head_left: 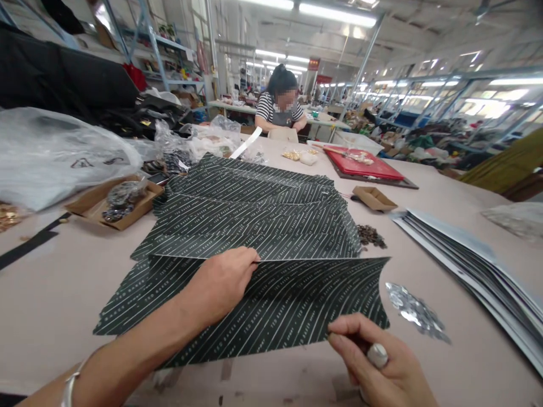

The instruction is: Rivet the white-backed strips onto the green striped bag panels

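Observation:
A dark green fabric panel (305, 288) with white diagonal stripes and lettering is raised along its far edge. That edge is pinched between the thumb and fingers of my left hand (227, 277). My right hand (373, 356) is at the panel's near edge, thumb and forefinger pressed together. A tiny dark thing may be between those fingertips; it is too small to name. A silvery band (377, 355) sits on a finger of this hand. Beneath and beyond the raised panel lies a stack of matching panels (241, 220).
Loose silver metal pieces (418, 311) and dark small parts (371, 236) lie to the right, near a cardboard tray (374, 199) and stacked sheets (470, 265). A parts box (91, 206) and plastic bags (63, 152) are left. Across the table, a person (280, 107) bends over work.

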The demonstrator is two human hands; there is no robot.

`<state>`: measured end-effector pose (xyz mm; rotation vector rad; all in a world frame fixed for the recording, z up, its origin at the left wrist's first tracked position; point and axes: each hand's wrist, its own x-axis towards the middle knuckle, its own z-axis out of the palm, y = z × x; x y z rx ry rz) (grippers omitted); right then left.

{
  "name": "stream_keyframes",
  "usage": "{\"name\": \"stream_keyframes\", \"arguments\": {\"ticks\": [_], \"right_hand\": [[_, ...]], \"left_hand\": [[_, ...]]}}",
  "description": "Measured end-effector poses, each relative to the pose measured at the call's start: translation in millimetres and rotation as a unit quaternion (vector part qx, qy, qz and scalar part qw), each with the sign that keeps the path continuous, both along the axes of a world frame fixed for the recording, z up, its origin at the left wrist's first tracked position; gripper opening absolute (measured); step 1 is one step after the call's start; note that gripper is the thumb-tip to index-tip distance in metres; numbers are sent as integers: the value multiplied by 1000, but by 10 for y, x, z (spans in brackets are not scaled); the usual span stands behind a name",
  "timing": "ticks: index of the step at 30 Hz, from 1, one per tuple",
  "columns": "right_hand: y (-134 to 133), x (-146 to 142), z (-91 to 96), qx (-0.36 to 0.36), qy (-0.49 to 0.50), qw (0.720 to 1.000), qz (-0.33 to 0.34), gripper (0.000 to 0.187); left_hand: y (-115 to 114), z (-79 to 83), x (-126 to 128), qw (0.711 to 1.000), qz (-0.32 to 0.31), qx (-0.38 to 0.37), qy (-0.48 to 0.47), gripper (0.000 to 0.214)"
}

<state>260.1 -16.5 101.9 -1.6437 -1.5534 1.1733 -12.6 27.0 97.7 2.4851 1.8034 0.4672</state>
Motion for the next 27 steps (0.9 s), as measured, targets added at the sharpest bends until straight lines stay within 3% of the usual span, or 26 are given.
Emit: {"name": "stream_keyframes", "arguments": {"ticks": [2, 5, 10, 12, 27], "right_hand": [[7, -26, 52, 2, 14, 1000, 21, 33], [36, -62, 85, 38, 8, 997, 73, 28], [54, -142, 40, 47, 3, 993, 105, 19], [41, -177, 20, 39, 6, 992, 117, 18], [31, -233, -62, 79, -36, 985, 146, 14]], "left_hand": [[-27, 174, 56, 991, 6, -109, -75, 7], [-30, 288, 115, 933, 8, -306, -191, 8], [-30, 167, 196, 811, -50, -478, -334, 22], [-45, 131, 227, 785, -62, -498, -363, 25], [-100, 142, 309, 814, -72, -477, -324, 14]]}}
